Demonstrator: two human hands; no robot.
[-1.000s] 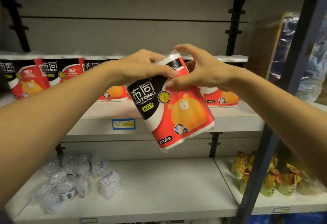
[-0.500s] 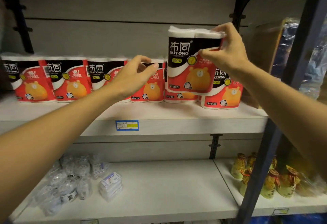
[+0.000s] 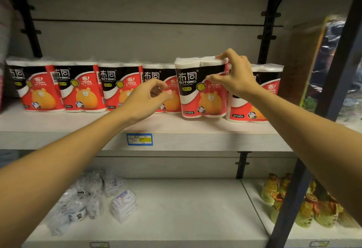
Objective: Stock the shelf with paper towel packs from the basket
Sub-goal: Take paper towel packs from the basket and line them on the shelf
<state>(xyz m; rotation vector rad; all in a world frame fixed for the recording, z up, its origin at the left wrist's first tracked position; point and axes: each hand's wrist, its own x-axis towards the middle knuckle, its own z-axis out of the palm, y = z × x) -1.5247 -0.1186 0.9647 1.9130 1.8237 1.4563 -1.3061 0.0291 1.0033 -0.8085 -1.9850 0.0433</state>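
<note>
A red, black and white two-roll paper towel pack (image 3: 199,89) stands upright on the upper shelf (image 3: 176,126), in a row of several like packs (image 3: 78,87). My right hand (image 3: 233,75) pinches this pack at its upper right corner, fingers on top and thumb on the front. My left hand (image 3: 148,97) hovers in front of the neighbouring pack (image 3: 156,75) to the left, fingers loosely curled and holding nothing. One more pack (image 3: 260,95) stands to the right, partly behind my right wrist. The basket is out of view.
A blue and yellow price tag (image 3: 139,139) sits on the shelf edge. The lower shelf (image 3: 186,208) carries clear plastic packets (image 3: 82,198) on the left and yellow wrapped goods (image 3: 305,204) on the right. A dark upright post (image 3: 321,110) stands at right.
My right hand has brought the pack down from above the row to stand on the shelf among the others. My left hand let go of it earlier and now hovers to its left.
</note>
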